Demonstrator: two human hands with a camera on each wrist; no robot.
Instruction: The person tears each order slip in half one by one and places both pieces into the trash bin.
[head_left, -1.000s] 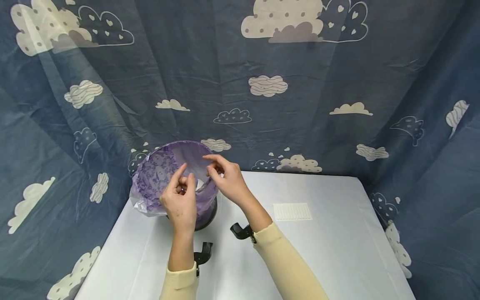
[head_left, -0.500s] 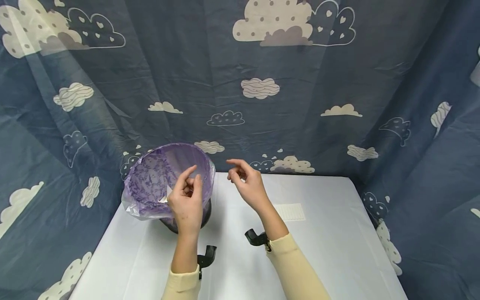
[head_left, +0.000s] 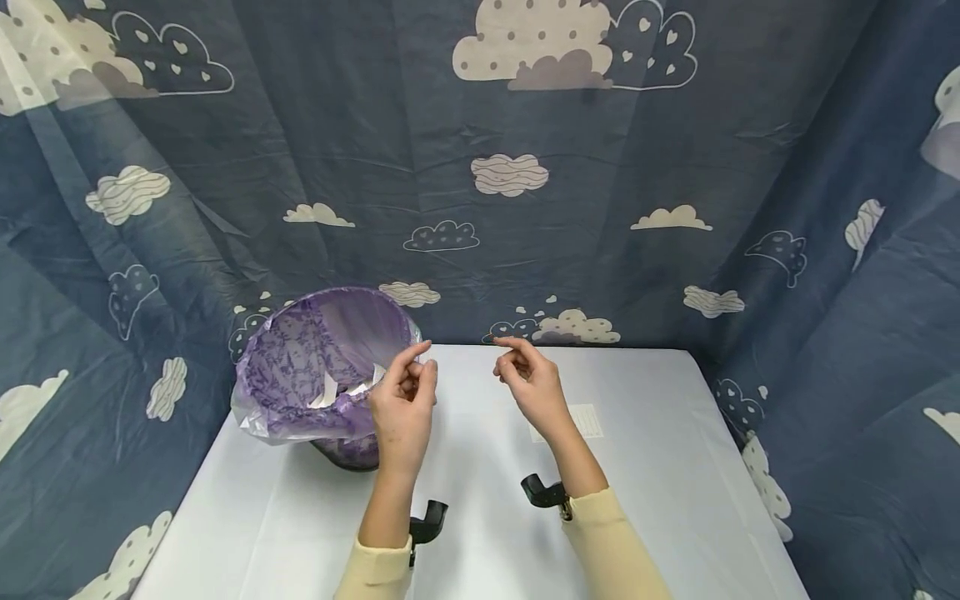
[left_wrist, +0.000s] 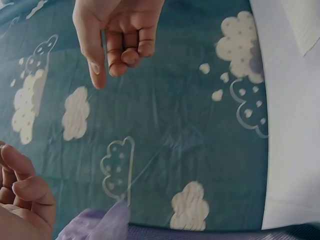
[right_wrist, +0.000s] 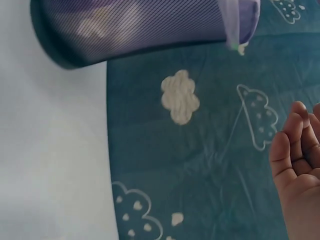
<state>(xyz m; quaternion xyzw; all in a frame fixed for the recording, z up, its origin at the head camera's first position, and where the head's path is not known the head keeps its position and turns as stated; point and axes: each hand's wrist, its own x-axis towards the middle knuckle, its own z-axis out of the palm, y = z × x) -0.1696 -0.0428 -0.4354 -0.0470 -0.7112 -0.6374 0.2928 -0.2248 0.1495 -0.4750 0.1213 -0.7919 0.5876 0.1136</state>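
Observation:
In the head view my left hand [head_left: 405, 408] hovers at the right edge of a waste bin [head_left: 345, 458] lined with a purple patterned bin bag [head_left: 285, 358]. Its index finger and thumb point up and the other fingers bend loosely, with nothing seen between them. My right hand [head_left: 532, 387] floats farther right, above the table, index finger stretched toward the left hand, other fingers loosely bent around nothing visible. White scraps [head_left: 326, 392] lie inside the bag. The right wrist view shows the bin's mesh side [right_wrist: 140, 30] beyond the right hand [right_wrist: 300, 170].
A pale gridded sheet [head_left: 585, 420] lies on the white table [head_left: 480, 533], partly hidden by my right forearm. Dark blue curtains [head_left: 420, 183] with cloud prints hang at the back and both sides. A black camera mount sits on each wrist.
Both hands have moved right, away from above the bin, and spread apart. More of the bag's inside and its white scraps now show. The head view has shifted, moving the scene left.

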